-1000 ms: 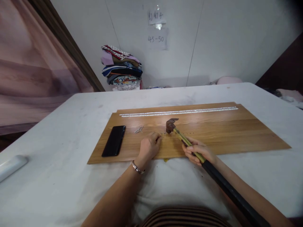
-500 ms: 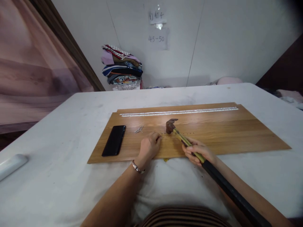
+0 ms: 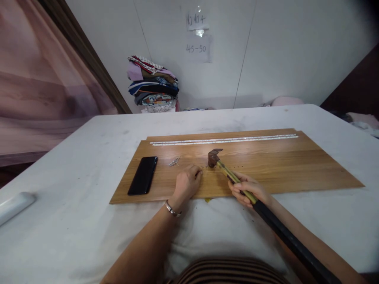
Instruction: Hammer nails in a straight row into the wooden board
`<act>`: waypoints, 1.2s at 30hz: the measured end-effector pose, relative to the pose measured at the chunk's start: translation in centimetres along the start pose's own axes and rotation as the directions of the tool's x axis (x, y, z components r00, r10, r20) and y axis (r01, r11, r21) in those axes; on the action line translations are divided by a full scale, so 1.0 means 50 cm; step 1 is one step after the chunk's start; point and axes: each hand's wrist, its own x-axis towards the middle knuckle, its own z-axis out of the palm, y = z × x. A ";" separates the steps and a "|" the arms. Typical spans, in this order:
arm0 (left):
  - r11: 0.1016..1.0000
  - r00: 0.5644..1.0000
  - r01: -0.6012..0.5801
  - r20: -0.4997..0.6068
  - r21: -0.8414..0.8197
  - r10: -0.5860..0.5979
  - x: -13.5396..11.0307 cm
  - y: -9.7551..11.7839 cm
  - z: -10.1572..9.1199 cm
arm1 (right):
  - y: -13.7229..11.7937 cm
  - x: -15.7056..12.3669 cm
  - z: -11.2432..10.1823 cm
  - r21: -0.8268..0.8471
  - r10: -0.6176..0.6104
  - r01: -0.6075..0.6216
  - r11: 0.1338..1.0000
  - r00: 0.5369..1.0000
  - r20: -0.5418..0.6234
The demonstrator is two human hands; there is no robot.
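Observation:
My right hand [image 3: 248, 190] is wrapped round the yellow part of a claw hammer [image 3: 228, 172], whose black grip runs back under my forearm. Its rusty brown head [image 3: 212, 158] is over the wooden board [image 3: 284, 161], close to a row of small dark dots in the wood. I cannot tell whether the head touches the surface. Resting on the board left of the head, my left hand [image 3: 188, 181] has its fingers curled together; anything between the fingertips is hidden. A few loose nails [image 3: 174, 161] lie just beyond that hand.
A black phone [image 3: 143, 175] lies on the board's left end. Two white measuring strips [image 3: 225, 140] run along its far side. The board is on a white-covered table [image 3: 74, 157]. Folded clothes [image 3: 153, 85] are stacked by the wall, and a pale rounded object [image 3: 16, 205] is at far left.

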 end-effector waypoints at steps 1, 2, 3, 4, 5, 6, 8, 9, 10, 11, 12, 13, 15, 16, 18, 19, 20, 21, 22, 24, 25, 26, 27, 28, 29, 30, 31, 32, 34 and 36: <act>1.000 1.000 0.002 0.002 0.001 -0.002 0.000 0.001 -0.001 | 0.001 0.000 -0.001 0.000 -0.002 0.002 1.000 1.000 -0.001; 1.000 1.000 0.004 0.003 0.001 -0.004 0.000 0.002 -0.002 | 0.002 0.000 -0.002 0.000 -0.005 0.005 1.000 1.000 -0.002; 1.000 1.000 0.004 0.004 -0.001 -0.004 0.000 0.003 -0.003 | 0.003 0.001 -0.003 0.000 -0.008 0.008 1.000 1.000 -0.003; 1.000 1.000 0.006 0.004 -0.003 -0.006 0.000 0.004 -0.003 | 0.005 0.001 -0.004 -0.002 -0.010 0.010 1.000 1.000 -0.002; 1.000 1.000 0.005 0.005 -0.007 -0.005 0.000 0.004 -0.004 | 0.006 0.001 -0.006 -0.004 -0.011 0.011 1.000 1.000 -0.001; 1.000 1.000 0.003 0.003 -0.011 -0.003 -0.001 0.005 -0.004 | 0.007 0.001 -0.007 -0.007 -0.010 0.010 1.000 1.000 0.003; 1.000 1.000 -0.004 -0.019 -0.011 0.004 -0.002 0.004 -0.002 | 0.008 0.001 -0.008 -0.013 -0.004 0.004 1.000 1.000 0.012; 1.000 0.999 -0.012 -0.040 -0.002 0.012 -0.002 0.003 -0.001 | 0.008 0.001 -0.009 -0.014 -0.001 0.001 1.000 1.000 0.015; 1.000 0.998 -0.025 -0.064 0.013 0.026 -0.002 0.002 0.000 | 0.008 0.001 -0.009 -0.011 -0.001 0.001 1.000 1.000 0.015; 0.999 0.995 -0.042 -0.086 0.030 0.044 -0.002 0.001 0.001 | 0.008 0.001 -0.009 -0.006 -0.002 0.002 1.000 1.000 0.012; 0.997 0.992 -0.056 -0.106 0.048 0.061 -0.002 0.000 0.002 | 0.008 0.000 -0.009 -0.003 -0.002 0.002 1.000 1.000 0.007; 0.996 0.990 -0.070 -0.119 0.060 0.076 -0.001 -0.001 0.003 | 0.008 0.000 -0.009 -0.002 -0.001 0.001 1.000 1.000 0.000; 0.994 0.986 -0.082 -0.138 0.066 0.091 0.000 -0.002 0.005 | 0.007 0.001 -0.009 -0.005 0.006 -0.006 1.000 1.000 -0.007; 0.995 0.984 -0.084 -0.151 0.062 0.092 0.001 -0.003 0.005 | 0.007 0.001 -0.009 -0.011 0.012 -0.012 1.000 1.000 -0.006; 0.995 0.981 -0.093 -0.169 0.046 0.099 0.002 -0.004 0.006 | 0.007 0.001 -0.010 -0.016 0.023 -0.023 1.000 1.000 -0.002; 0.995 0.980 -0.098 -0.169 0.037 0.102 0.002 -0.005 0.007 | 0.007 0.001 -0.010 -0.013 0.024 -0.024 1.000 1.000 -0.002; 0.995 0.981 -0.101 -0.161 0.028 0.104 0.003 -0.005 0.007 | 0.007 0.001 -0.010 -0.008 0.024 -0.024 1.000 1.000 -0.005; 0.995 0.984 -0.099 -0.147 0.020 0.101 0.003 -0.006 0.008 | 0.008 0.000 -0.010 -0.001 0.021 -0.021 1.000 1.000 -0.011; 0.996 0.987 -0.093 -0.132 0.013 0.094 0.003 -0.007 0.008 | 0.008 0.000 -0.009 0.006 0.016 -0.016 1.000 1.000 -0.016; 0.997 0.990 -0.076 -0.117 0.006 0.076 0.004 -0.009 0.009 | 0.007 -0.001 -0.008 0.012 0.013 -0.013 1.000 1.000 -0.018; 0.997 0.991 -0.071 -0.115 0.004 0.071 0.004 -0.010 0.010 | 0.007 -0.002 -0.007 0.010 0.013 -0.013 1.000 1.000 -0.018; 0.997 0.991 -0.071 -0.115 0.004 0.071 0.004 -0.010 0.010 | 0.006 -0.002 -0.006 0.009 0.013 -0.013 1.000 1.000 -0.017; 0.997 0.990 -0.073 -0.117 0.005 0.073 0.005 -0.011 0.010 | 0.006 -0.002 -0.006 0.010 0.013 -0.013 1.000 1.000 -0.016; 0.997 0.990 -0.076 -0.117 0.008 0.077 0.005 -0.011 0.010 | 0.005 -0.001 -0.005 0.010 0.014 -0.014 1.000 1.000 -0.014; 0.997 0.990 -0.079 -0.115 0.012 0.080 0.005 -0.011 0.010 | 0.005 -0.001 -0.005 0.009 0.015 -0.015 1.000 1.000 -0.013; 0.997 0.990 -0.080 -0.114 0.016 0.082 0.005 -0.011 0.010 | 0.006 0.000 -0.005 0.010 0.014 -0.014 1.000 1.000 -0.011; 0.997 0.991 -0.079 -0.111 0.020 0.081 0.006 -0.010 0.009 | 0.006 0.001 -0.005 0.010 0.014 -0.014 1.000 1.000 -0.006; 0.997 0.991 -0.077 -0.108 0.024 0.079 0.006 -0.009 0.009 | 0.006 0.002 -0.005 0.010 0.014 -0.014 1.000 1.000 -0.003; 0.997 0.992 -0.073 -0.102 0.028 0.076 0.006 -0.008 0.008 | 0.007 0.003 -0.005 0.013 0.011 -0.011 1.000 1.000 0.000; 0.997 0.992 -0.074 -0.103 0.028 0.076 0.006 -0.008 0.008 | 0.006 0.003 -0.004 0.010 0.011 -0.011 1.000 1.000 -0.003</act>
